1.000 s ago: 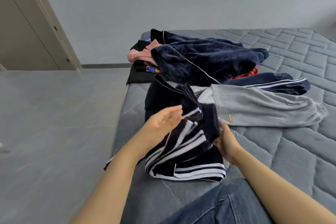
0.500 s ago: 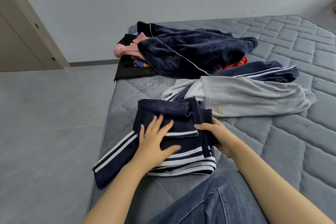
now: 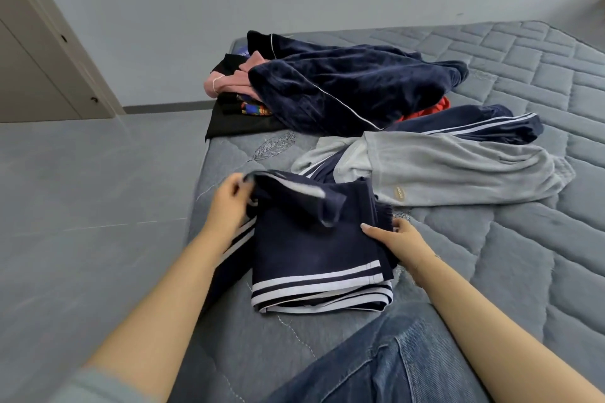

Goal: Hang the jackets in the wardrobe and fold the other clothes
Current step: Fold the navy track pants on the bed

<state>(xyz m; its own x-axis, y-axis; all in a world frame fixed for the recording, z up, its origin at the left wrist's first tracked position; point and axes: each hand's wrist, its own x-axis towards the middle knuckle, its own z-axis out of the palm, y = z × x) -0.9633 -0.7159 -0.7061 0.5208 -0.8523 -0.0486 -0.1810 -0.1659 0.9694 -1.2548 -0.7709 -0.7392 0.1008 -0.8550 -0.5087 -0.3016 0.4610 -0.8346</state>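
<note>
Navy garment [image 3: 314, 249], white stripes

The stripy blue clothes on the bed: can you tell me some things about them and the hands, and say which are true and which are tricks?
1. The left hand pinches a flap of the navy striped garment. True.
2. The right hand is lifted high in the air. False: it rests on the garment's right edge.
3. The grey garment lies on the mattress beyond the striped one. True.
4. The navy velvet garment hangs in the wardrobe. False: it lies heaped on the mattress.
5. A pink garment peeks out beside the velvet one. True.
</note>
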